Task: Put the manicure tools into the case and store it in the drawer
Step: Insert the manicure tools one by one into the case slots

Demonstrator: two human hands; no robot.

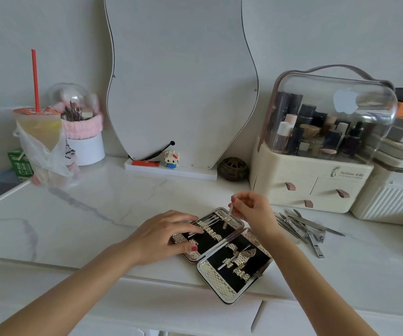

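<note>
Looking down, we see the case [222, 253] lying open on the white marbled tabletop [98, 214], near its front edge, both black-lined halves facing up. Our left hand [169, 236] lies flat on the left half, its fingers [190, 229] straight and spread, pressing on the lining and the row of silver loops; it grips nothing. Our right hand [251, 209] hovers over the far end of the same half, its fingers curled and pinching a thin pale tool [228, 215] near its top. That tool stands almost upright, its lower tip down at the lining beside a few slim tools [211, 218] already tucked under the loops. The right half holds clippers [245, 254] and another small piece under its straps. A loose pile of metal tools [304, 229] lies on the tabletop just right of the case, apart from it. Behind the pile stands a cream organiser [309, 187] with a clear domed lid and three small drawers with pink tabs. A wavy mirror [181, 81] leans at the wall, and an iced drink [38, 127] with a red straw stands far left.
</note>
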